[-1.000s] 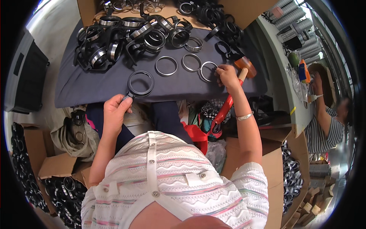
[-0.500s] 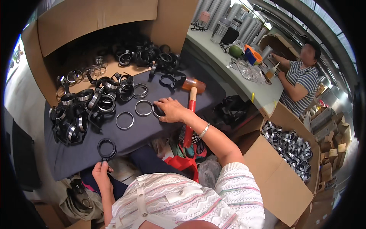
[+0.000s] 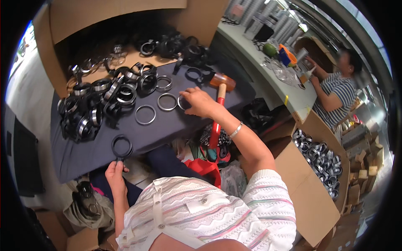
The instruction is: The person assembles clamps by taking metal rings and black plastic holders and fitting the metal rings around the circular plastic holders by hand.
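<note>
My left hand (image 3: 115, 173) pinches the short stem of a black ring-shaped clamp (image 3: 122, 146) and holds it upright at the table's front edge. Over the dark cloth, the thumb and fingers of my right hand (image 3: 199, 102) close around a silver metal ring (image 3: 181, 103), partly hidden under the palm. Left of it lie two more loose rings, a near one (image 3: 145, 115) and a middle one (image 3: 167, 102). Beyond them sits another ring (image 3: 163, 83), beside a heap of black clamps with silver rings (image 3: 100, 98). A mallet (image 3: 221, 96) with an amber head and red handle lies right of my right hand.
A large open carton (image 3: 117, 16) at the back holds more black clamps. To the right, another carton (image 3: 310, 196) is full of metal rings. A co-worker (image 3: 337, 94) stands at a pale bench (image 3: 247, 50) with a green round fruit and an orange-blue container.
The whole view has shifted, so the table sits slightly higher and further right. Both hands keep nearly the same places relative to the rings. The co-worker's head has turned.
</note>
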The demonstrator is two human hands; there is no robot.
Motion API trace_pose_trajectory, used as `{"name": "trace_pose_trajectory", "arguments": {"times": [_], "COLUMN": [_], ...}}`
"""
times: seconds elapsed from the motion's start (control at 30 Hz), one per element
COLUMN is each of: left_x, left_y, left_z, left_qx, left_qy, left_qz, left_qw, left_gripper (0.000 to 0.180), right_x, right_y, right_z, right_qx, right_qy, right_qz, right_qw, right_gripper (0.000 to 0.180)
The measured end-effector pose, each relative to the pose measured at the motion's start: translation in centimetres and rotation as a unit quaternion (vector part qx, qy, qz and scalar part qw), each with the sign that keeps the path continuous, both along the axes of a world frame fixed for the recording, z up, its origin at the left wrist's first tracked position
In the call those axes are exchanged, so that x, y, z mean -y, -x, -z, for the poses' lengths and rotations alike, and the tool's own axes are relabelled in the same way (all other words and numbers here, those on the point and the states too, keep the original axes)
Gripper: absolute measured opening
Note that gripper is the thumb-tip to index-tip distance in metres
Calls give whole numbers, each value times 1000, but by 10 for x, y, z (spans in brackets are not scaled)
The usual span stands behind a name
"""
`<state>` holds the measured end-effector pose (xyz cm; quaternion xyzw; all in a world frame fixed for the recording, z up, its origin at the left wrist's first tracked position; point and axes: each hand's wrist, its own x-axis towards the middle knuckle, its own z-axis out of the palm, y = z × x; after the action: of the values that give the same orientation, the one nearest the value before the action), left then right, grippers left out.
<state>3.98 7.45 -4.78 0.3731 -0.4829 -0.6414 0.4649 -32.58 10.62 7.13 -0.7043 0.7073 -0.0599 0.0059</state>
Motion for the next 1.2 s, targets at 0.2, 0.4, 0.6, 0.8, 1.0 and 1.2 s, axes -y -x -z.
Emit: {"name": "trace_pose_trajectory", "arguments": {"times": [0.2, 0.4, 0.6, 0.8, 1.0, 1.2], "left_x": [4, -1, -3, -1, 0, -2], "left_y": [5, 8, -1, 3, 5, 6], "left_z": [-10, -3, 1, 1, -1, -6], "left_qx": [41, 11, 60, 53, 62, -8], "left_qy": [58, 19, -10, 24, 30, 16], "left_qz": [52, 21, 55, 31, 32, 22], "left_qw": [996, 1000, 997, 998, 997, 1000], "left_gripper": [24, 23, 23, 25, 23, 13], "right_x": [0, 39, 48, 54, 56, 61], "right_y": [-115, -166, -192, -194, -192, -209], "right_z": [-51, -10, -6, -9, -12, 19], "right_qx": [134, 163, 97, 82, 69, 80], "right_qy": [67, -23, -57, -66, -117, 123], "right_qz": [-143, -261, -274, -282, -261, -368], "right_qw": [978, 951, 955, 954, 956, 918], "right_gripper": [68, 67, 63, 61, 66, 50]}}
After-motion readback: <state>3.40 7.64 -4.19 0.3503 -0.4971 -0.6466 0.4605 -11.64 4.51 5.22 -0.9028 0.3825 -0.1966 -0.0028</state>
